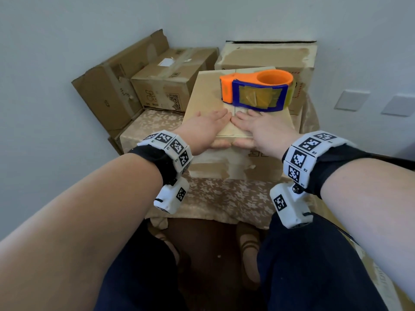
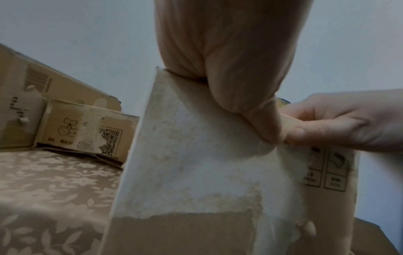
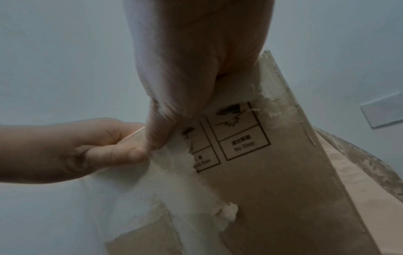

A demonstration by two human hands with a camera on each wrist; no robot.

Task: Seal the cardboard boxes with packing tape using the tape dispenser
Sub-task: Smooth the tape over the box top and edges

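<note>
A closed cardboard box (image 1: pixel 203 90) stands on the table in front of me, with torn white patches on its front face (image 2: pixel 196 172). An orange and blue tape dispenser (image 1: pixel 256 90) lies on the far part of its top. My left hand (image 1: pixel 208 124) and right hand (image 1: pixel 258 126) lie flat side by side on the near part of the top, fingers straight. Both thumbs hang over the front edge and press on the front face; the left thumb (image 2: pixel 261 120) and right thumb (image 3: pixel 161 131) meet tip to tip. Printed handling symbols (image 3: pixel 237 131) sit beside the right thumb.
Several other cardboard boxes stand behind: a taped one (image 1: pixel 170 84) at the back left, a flattened one (image 1: pixel 107 95) leaning on the wall, a large one (image 1: pixel 269 57) at the back right. A floral tablecloth (image 1: pixel 224 198) covers the table. Wall switches (image 1: pixel 351 99) are on the right.
</note>
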